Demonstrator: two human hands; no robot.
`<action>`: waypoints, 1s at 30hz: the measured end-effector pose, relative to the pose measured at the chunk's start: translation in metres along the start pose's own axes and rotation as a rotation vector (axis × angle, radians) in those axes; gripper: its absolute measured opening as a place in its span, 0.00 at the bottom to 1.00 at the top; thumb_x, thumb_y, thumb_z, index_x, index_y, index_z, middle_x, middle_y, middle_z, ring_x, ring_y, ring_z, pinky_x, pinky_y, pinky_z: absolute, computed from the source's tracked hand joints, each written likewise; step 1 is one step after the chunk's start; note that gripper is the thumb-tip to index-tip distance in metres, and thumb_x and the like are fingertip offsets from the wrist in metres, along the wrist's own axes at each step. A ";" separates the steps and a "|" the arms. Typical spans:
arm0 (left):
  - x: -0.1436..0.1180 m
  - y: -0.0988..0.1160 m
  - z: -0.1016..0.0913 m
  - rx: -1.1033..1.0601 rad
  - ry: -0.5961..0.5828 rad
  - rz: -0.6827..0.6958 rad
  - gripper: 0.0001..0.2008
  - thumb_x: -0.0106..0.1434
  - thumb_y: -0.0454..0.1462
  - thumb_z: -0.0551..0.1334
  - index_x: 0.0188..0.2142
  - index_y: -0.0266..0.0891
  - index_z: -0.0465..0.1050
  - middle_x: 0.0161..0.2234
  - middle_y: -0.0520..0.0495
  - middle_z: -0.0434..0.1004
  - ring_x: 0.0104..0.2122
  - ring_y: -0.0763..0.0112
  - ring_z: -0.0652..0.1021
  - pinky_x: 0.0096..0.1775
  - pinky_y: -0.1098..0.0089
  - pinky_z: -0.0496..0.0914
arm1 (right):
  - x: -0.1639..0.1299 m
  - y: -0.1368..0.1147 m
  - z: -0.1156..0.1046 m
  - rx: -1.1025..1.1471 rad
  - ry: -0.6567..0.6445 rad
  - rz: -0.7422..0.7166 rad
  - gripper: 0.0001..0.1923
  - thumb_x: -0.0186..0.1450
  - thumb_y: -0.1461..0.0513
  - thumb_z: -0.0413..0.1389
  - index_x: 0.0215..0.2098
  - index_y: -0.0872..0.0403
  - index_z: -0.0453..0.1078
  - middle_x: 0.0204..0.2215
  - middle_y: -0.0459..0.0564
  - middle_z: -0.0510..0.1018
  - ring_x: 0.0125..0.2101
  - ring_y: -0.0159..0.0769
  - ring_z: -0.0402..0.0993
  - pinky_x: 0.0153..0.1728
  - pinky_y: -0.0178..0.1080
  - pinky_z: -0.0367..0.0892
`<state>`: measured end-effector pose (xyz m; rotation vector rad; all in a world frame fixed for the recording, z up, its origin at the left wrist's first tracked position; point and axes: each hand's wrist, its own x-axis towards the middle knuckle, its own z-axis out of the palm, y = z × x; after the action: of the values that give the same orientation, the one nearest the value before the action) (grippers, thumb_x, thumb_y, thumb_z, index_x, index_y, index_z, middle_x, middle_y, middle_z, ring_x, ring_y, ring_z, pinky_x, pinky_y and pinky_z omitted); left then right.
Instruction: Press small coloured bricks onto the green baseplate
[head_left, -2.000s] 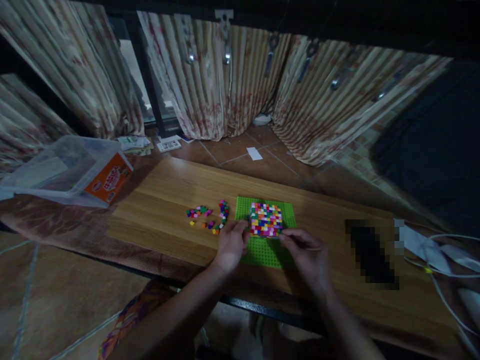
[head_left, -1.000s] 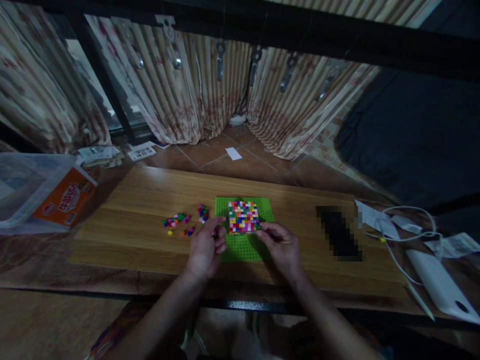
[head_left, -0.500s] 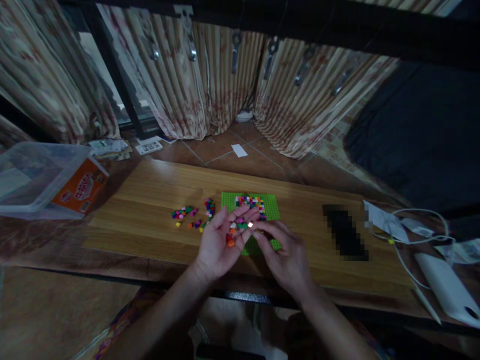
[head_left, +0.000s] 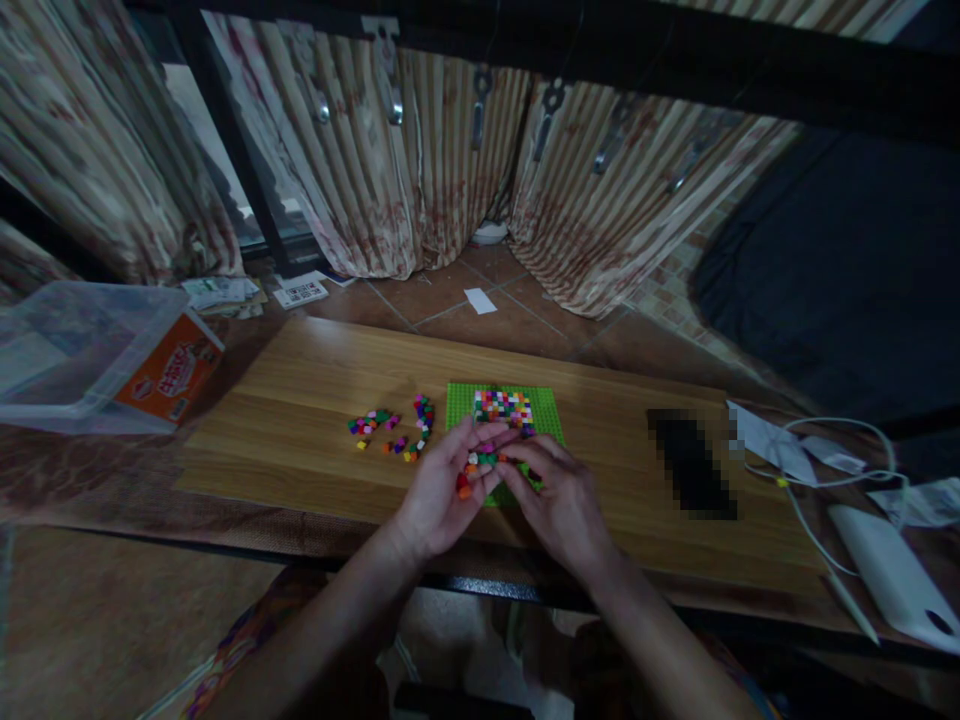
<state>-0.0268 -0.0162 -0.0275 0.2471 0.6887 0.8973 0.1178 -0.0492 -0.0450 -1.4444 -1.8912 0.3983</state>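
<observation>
Multicoloured small bricks (head_left: 484, 460) lie in the person's left hand (head_left: 442, 492), its palm upturned and loosely cupped. The right hand (head_left: 559, 495) is at their side, thumb and fingertips drawn together; whether they pinch a brick cannot be told. Just beyond both, a brick block (head_left: 501, 403), partly hidden, sits on a green baseplate (head_left: 546, 405).

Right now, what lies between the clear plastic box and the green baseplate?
Loose coloured bricks, scattered on the wooden board between the clear plastic box and green baseplate, nearer the baseplate. The head view shows this.
</observation>
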 end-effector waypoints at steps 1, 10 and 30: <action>0.000 -0.001 -0.002 0.011 0.021 -0.003 0.15 0.66 0.41 0.56 0.35 0.33 0.77 0.40 0.40 0.78 0.38 0.70 0.77 0.39 0.72 0.72 | 0.000 0.000 0.000 -0.003 0.000 -0.005 0.08 0.67 0.60 0.53 0.40 0.49 0.74 0.36 0.49 0.77 0.38 0.37 0.75 0.40 0.39 0.70; 0.003 -0.015 -0.021 0.382 0.041 -0.023 0.09 0.57 0.38 0.63 0.35 0.35 0.75 0.21 0.54 0.65 0.15 0.85 0.57 0.18 0.78 0.46 | 0.000 0.025 -0.021 0.050 0.183 0.109 0.10 0.67 0.58 0.54 0.38 0.52 0.76 0.35 0.51 0.77 0.35 0.37 0.76 0.36 0.39 0.71; 0.023 -0.052 -0.019 0.843 0.033 0.397 0.18 0.61 0.38 0.58 0.50 0.40 0.75 0.26 0.48 0.75 0.29 0.67 0.73 0.33 0.68 0.67 | -0.006 0.054 -0.001 -0.457 0.097 -0.159 0.15 0.70 0.62 0.48 0.50 0.52 0.73 0.56 0.56 0.70 0.47 0.46 0.70 0.46 0.49 0.71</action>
<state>0.0037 -0.0318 -0.0763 1.1526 1.0463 0.9418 0.1580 -0.0375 -0.0803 -1.5467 -2.0844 -0.1921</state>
